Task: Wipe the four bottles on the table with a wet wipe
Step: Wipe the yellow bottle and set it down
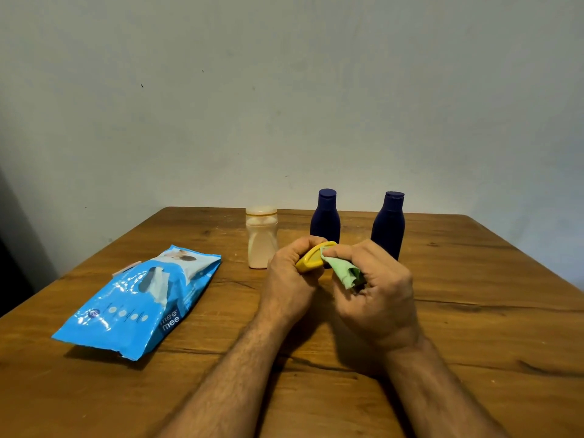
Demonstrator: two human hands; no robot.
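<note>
Above the middle of the brown wood-grain counter (pixel 474 311), marked with dark cracks and knots, the left hand (pixel 289 279) curled its fingers round a small yellow smooth plastic bottle (pixel 311 260) lying tilted on its side, only its rounded end showing between the fingers. The right hand (pixel 376 295) pinched a crumpled pale green wet wipe (pixel 344 271) and pressed a corner of it against the yellow bottle's edge; the two hands sat close together, both raised off the counter. Behind them stood three upright bottles in a row: a squat cream plastic bottle with a translucent ribbed cap (pixel 262 237) on the left, then two dark blue matte bottles with narrow necks and flat caps, one (pixel 325 216) in the middle and one (pixel 388 224) on the right. Well apart to the left lay a glossy, crinkled blue plastic pack of wipes (pixel 132 308) with a white sheet poking from its opening.
</note>
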